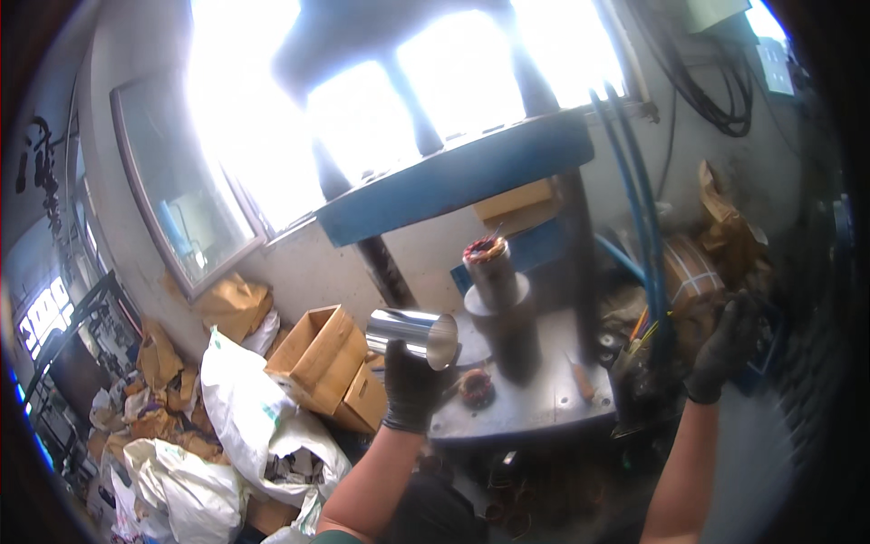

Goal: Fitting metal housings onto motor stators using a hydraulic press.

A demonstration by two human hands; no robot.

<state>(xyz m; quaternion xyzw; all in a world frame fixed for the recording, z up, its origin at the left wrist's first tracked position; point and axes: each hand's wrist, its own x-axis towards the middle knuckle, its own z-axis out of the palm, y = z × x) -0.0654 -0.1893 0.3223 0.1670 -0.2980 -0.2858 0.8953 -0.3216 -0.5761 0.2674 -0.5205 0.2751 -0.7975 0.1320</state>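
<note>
My left hand (410, 385), in a dark glove, is closed around a shiny open-ended metal cylinder (408, 332), which lies sideways above the left edge of a metal press table (544, 408). Further right, a wound motor stator (490, 272) with red and copper coil ends stands upright on a round stepped base (500, 299). A smaller copper-wound ring (476, 388) rests on the table near my left hand. Off to the table's right, my gloved right hand (712, 355) has its fingers stretched upward; nothing shows in it, though the dark background blurs its outline.
A blue press beam (462, 177) spans above the table between dark posts. An orange-handled tool (582, 381) lies at the table's right. Wooden boxes (313, 358) and white sacks (249, 408) crowd the left. Blue hoses (639, 199) hang beside a strapped carton (691, 268).
</note>
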